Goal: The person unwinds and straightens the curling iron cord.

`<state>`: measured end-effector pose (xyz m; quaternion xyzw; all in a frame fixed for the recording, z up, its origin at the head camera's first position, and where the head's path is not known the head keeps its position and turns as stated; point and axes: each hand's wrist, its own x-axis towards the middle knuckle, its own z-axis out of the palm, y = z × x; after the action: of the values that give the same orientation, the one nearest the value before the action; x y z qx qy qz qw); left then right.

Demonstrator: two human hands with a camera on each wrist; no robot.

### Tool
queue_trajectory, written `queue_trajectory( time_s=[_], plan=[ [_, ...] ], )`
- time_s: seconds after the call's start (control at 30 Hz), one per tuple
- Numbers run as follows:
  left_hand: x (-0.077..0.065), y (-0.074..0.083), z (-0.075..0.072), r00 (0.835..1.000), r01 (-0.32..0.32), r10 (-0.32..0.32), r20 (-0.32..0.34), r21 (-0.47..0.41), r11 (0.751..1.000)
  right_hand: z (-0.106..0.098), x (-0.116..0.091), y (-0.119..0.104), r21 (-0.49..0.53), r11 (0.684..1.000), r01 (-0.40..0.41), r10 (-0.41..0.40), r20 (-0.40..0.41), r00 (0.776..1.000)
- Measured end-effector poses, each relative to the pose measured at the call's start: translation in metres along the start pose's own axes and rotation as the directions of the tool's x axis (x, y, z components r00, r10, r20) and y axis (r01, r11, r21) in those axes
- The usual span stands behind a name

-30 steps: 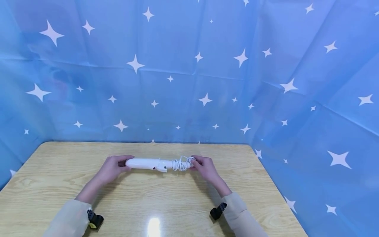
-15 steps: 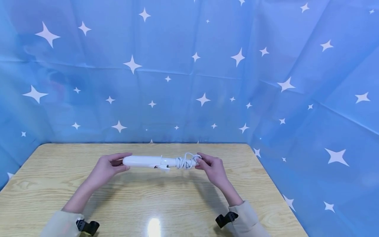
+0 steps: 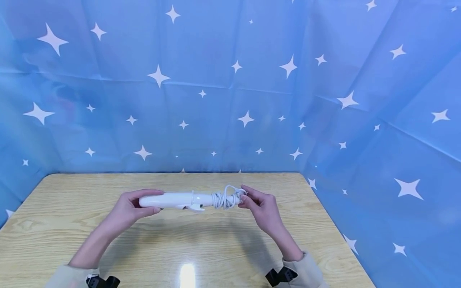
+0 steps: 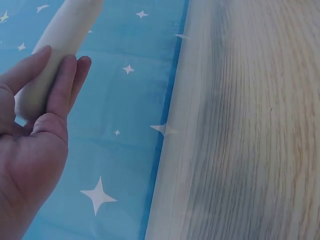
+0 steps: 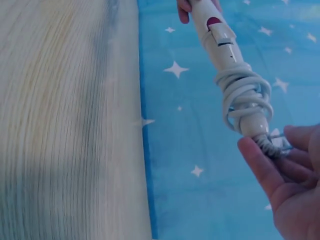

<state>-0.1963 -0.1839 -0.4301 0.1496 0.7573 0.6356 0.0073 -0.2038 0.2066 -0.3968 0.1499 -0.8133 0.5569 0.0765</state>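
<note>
Held level above the table is a white curling iron, its pale cord wound round the handle in several loops. My left hand grips the rounded barrel end, thumb on the near side and fingers on the far side. The left wrist view shows that barrel end between thumb and fingers of the left hand. At the other end my right hand pinches the handle's tip, where the cord comes out. Seen from the right wrist, the thumb and fingers of the right hand are at the ribbed cord sleeve, and a clamp lever sticks up mid-length.
Under the hands lies a light wood-grain table with rounded far corners. Behind it and to the right hangs a blue cloth with white stars. Black wrist cameras sit at both sleeve cuffs.
Both hands have lifted the curling iron up off the table and drawn it nearer. The left fingers now reach further along the barrel end.
</note>
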Motion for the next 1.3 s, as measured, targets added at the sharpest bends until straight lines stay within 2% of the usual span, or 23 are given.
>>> queue_trajectory(
  time_s=[0.17, 0.3, 0.6, 0.87, 1.07, 1.23, 1.3],
  plan=[
    [-0.001, 0.001, 0.002, 1.000, -0.019, 0.019, -0.015, 0.006, 1.000, 0.003, -0.002, -0.008, -0.044, 0.995, 0.086, -0.087, -0.032, 0.996],
    [-0.001, 0.003, 0.001, 0.999, -0.029, 0.029, -0.033, -0.001, 1.000, 0.006, 0.000, -0.011, -0.081, 0.990, 0.118, -0.122, -0.052, 0.991],
    [0.000, 0.002, -0.001, 0.998, -0.048, 0.047, -0.037, -0.033, 0.998, 0.009, 0.002, -0.010, -0.064, 0.990, 0.126, -0.129, -0.050, 0.990],
    [-0.002, -0.004, -0.001, 0.998, -0.054, 0.052, -0.033, -0.068, 0.996, 0.010, 0.002, -0.014, -0.034, 0.999, 0.020, -0.022, -0.053, 0.998],
    [-0.003, -0.008, 0.000, 0.997, -0.077, 0.075, -0.019, -0.083, 0.994, 0.015, -0.002, -0.013, -0.106, 0.991, 0.083, -0.093, -0.092, 0.991],
    [-0.003, -0.011, 0.000, 0.996, -0.084, 0.077, -0.048, -0.158, 0.984, 0.015, -0.002, -0.013, -0.116, 0.988, 0.102, -0.113, -0.092, 0.989],
    [-0.004, -0.013, 0.000, 0.995, -0.092, 0.080, -0.063, -0.210, 0.973, 0.014, -0.001, -0.012, -0.095, 0.992, 0.088, -0.096, -0.086, 0.992]
  ],
)
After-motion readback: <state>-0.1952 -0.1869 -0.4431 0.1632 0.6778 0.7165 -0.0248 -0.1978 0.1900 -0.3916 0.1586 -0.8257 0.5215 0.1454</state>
